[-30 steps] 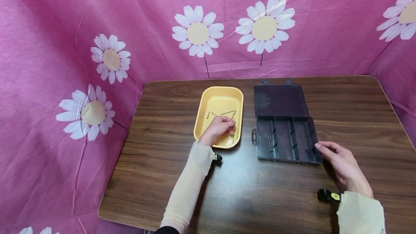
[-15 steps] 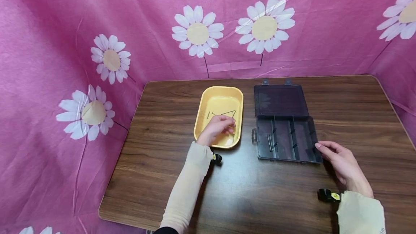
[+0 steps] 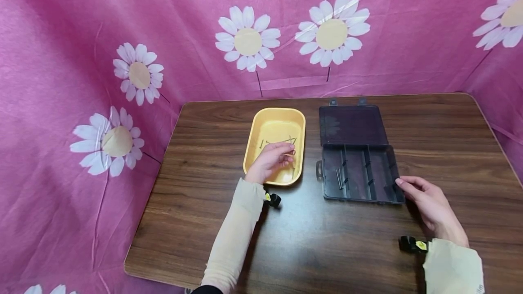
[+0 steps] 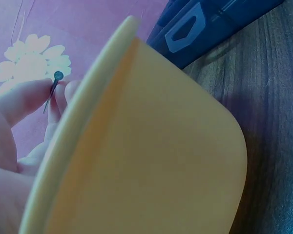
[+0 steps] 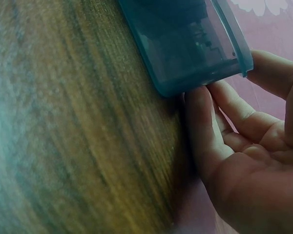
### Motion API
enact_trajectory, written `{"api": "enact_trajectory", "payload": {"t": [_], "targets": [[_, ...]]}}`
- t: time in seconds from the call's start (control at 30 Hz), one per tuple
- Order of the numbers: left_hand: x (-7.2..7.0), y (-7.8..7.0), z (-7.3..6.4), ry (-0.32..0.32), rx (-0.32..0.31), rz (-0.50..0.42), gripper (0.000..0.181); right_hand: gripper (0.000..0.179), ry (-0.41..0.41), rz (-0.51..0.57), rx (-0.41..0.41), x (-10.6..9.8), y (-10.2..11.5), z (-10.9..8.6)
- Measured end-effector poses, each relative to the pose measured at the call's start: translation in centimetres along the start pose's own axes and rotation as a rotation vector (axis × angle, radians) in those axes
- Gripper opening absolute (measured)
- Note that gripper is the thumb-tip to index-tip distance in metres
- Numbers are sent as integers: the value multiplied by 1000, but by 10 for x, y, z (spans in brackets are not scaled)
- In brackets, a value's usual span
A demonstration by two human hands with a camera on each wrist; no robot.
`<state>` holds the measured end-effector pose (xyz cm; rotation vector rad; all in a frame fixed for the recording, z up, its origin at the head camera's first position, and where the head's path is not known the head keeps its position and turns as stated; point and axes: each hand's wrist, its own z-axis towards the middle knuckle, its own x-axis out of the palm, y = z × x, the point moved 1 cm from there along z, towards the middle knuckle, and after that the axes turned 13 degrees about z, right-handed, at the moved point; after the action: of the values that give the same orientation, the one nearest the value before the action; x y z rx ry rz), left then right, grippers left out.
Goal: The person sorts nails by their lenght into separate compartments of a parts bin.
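My left hand (image 3: pixel 269 161) is over the yellow tray (image 3: pixel 248 160), pinching a thin metal nail (image 4: pixel 57 76) between thumb and fingertips. In the left wrist view the nail's round head points up, and the tray's wall hides part of the hand. Several more nails (image 3: pixel 261 144) lie on the tray's floor. At the near right corner of the dark see-through compartment box (image 3: pixel 363 201), my right hand (image 3: pixel 433 210) holds the edge, thumb at the rim and other fingers against the side. Thin nails (image 3: pixel 339 179) lie in the box's left front compartment.
The box's lid (image 3: pixel 353 125) is folded back flat toward the rear of the wooden table (image 3: pixel 196 194). A handle tab (image 3: pixel 319 170) sticks out of the box toward the tray. Pink flowered cloth (image 3: pixel 188 26) hangs behind the table and at its sides.
My left hand has risen slightly within the tray, and the pinched nail now shows above the fingertips. The right hand and the box have stayed in place.
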<state>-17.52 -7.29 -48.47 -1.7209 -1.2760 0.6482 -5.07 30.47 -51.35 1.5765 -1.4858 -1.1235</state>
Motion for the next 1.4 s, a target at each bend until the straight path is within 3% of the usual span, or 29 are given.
{"api": "enact_trajectory", "payload": {"t": [0.23,0.43,0.53,0.77,1.03,1.4], "targets": [[0,-2,-1,6,33,-15,42,45,-14,15,6,1,0,2],[3,-6,-4,-3,38,-35,10,45,-11,23,7,1,-1,3],[5,-7,-6,-3,43,-46,4,44,-12,30,8,1,-1,3],[11,-11,-11,13,58,-46,6,46,-11,23,0,1,-1,1],[15,-15,-15,43,79,-34,28,44,-7,24,3,1,0,0],[27,-18,-17,92,102,-54,26,38,-10,28,-3,1,-1,-1]]}}
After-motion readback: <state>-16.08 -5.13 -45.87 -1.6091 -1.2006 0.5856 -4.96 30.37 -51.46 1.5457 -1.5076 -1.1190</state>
